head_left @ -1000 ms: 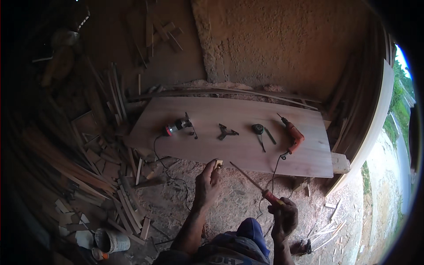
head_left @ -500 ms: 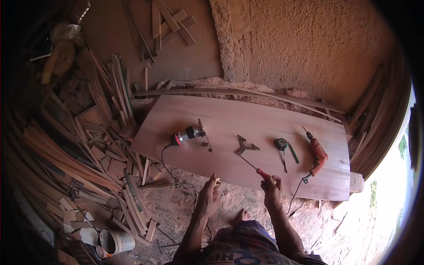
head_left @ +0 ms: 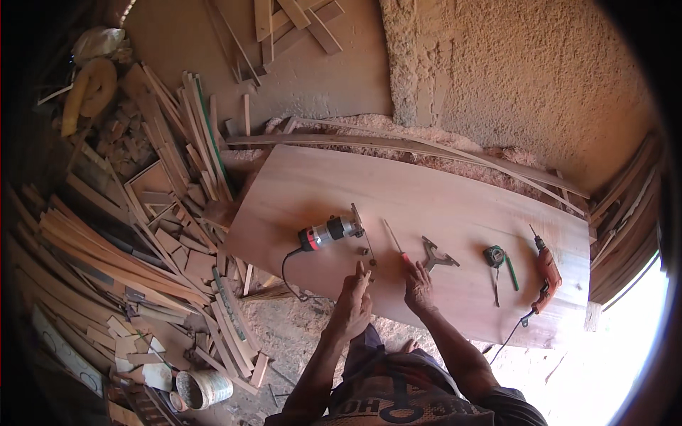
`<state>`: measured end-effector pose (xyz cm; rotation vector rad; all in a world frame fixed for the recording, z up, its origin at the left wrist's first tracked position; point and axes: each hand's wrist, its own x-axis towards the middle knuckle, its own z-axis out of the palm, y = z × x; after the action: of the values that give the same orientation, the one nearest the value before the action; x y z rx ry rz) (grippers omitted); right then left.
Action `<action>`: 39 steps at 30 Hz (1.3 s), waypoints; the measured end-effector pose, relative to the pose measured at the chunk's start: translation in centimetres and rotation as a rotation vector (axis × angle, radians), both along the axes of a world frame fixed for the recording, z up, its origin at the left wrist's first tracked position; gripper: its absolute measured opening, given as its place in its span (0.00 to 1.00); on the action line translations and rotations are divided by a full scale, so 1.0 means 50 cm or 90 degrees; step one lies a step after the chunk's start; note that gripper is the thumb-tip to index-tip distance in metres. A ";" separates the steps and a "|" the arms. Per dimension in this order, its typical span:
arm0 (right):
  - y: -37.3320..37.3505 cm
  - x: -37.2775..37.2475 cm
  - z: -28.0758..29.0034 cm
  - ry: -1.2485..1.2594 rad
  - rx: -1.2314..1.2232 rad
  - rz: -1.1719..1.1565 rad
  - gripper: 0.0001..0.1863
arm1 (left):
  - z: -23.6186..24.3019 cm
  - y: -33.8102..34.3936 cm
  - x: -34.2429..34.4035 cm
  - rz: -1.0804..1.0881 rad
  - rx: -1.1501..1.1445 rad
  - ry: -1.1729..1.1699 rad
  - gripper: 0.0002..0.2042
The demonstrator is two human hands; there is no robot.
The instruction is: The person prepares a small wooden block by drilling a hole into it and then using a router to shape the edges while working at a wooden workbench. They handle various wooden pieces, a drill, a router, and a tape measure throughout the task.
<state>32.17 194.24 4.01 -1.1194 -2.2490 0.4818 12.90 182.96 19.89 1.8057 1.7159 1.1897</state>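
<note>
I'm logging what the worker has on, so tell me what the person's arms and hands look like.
Both forearms are bare, with no gloves, watch or rings visible on the left hand or the right hand. A dark short sleeve covers the right upper arm. The left sleeve is not clearly visible.

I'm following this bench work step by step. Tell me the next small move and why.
Probably bring the left hand forward to the small fittings beside the router. Its fingertips hold something small, too small to tell, just short of them, while the right hand rests on the screwdriver on the board.
</note>
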 end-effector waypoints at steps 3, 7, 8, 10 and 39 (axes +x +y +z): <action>0.025 -0.022 -0.012 -0.069 0.001 -0.071 0.23 | -0.008 0.068 -0.051 -0.037 0.015 0.018 0.35; 0.030 -0.048 0.041 -0.051 0.040 -0.155 0.22 | 0.004 0.149 -0.096 -0.069 -0.030 -0.008 0.36; 0.035 -0.063 0.075 -0.047 0.072 -0.180 0.21 | 0.002 0.163 -0.103 -0.085 -0.054 -0.026 0.36; 0.044 -0.096 0.144 0.067 -0.015 -0.150 0.19 | -0.004 0.196 -0.116 -0.117 -0.100 -0.053 0.36; 0.168 -0.098 0.332 0.321 0.086 0.175 0.17 | 0.148 0.240 -0.014 -0.050 -0.184 -0.612 0.20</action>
<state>27.29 202.63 20.60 -0.5426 -1.9514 0.6312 12.22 194.95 27.29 0.8618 1.1390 1.3604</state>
